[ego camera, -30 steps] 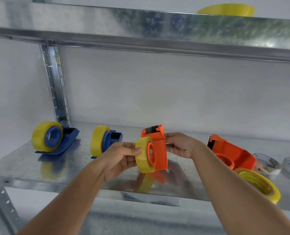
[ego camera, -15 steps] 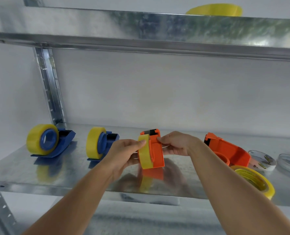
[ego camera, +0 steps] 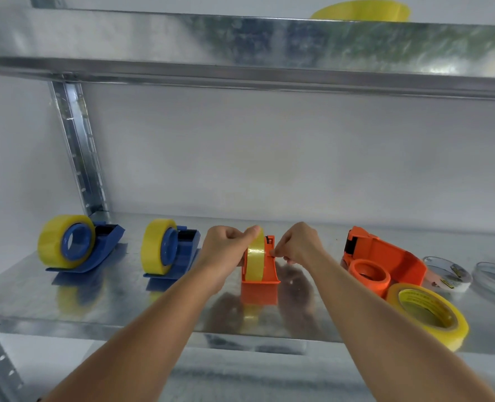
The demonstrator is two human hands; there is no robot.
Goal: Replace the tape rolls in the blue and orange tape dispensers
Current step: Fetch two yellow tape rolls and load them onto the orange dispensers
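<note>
- orange dispenser point(ego camera: 260, 275) stands on metal shelf point(ego camera: 124, 300), centre, yellow tape roll point(ego camera: 255, 261) seated in it
- left hand point(ego camera: 226, 253) grips roll at its 9 o'clock, thumb on top
- right hand point(ego camera: 297, 245) pinches the tape end at roll's 3 o'clock
- two loaded blue dispensers point(ego camera: 79, 245) point(ego camera: 169, 250) toward 9 o'clock
- empty orange dispenser point(ego camera: 385, 261), loose yellow roll point(ego camera: 427, 314) toward 3–4 o'clock

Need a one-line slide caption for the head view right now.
Left hand steadies the yellow roll in the orange dispenser; right hand pinches its tape end.

orange dispenser point(ego camera: 260, 278) upright on the shelf point(ego camera: 95, 300), yellow tape roll point(ego camera: 255, 258) loaded.
</note>
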